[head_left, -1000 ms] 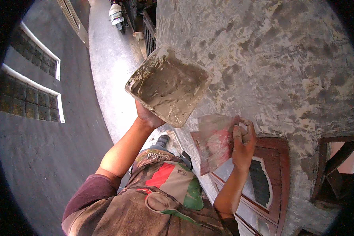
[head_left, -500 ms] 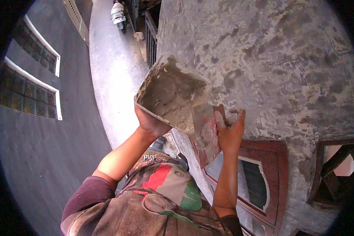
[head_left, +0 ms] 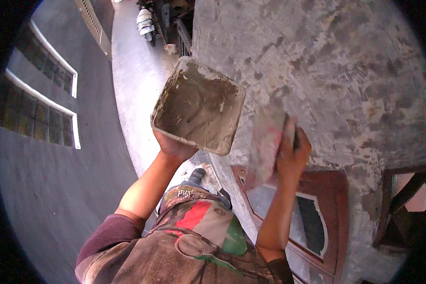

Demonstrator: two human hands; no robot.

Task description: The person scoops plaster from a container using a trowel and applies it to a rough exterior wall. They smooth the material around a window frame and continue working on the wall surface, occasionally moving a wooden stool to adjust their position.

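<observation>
Head view looks steeply down along a plastered wall, grey and patchy with darker streaks. Left hand is raised with the forearm angled up from the lower edge, palm under a square mortar board smeared with wet grey plaster; the fingers grip its lower edge. Right hand is lifted just beside the board, fingers closed around the handle of a flat trowel, whose pinkish blade is blurred and sits against or very near the wall; I cannot tell which. Below the right arm is a brown wooden frame with a glass pane. Far beneath runs a pale concrete lane, with 1 parked scooter at its far end and a dark wall with glass-block windows on the left.
</observation>
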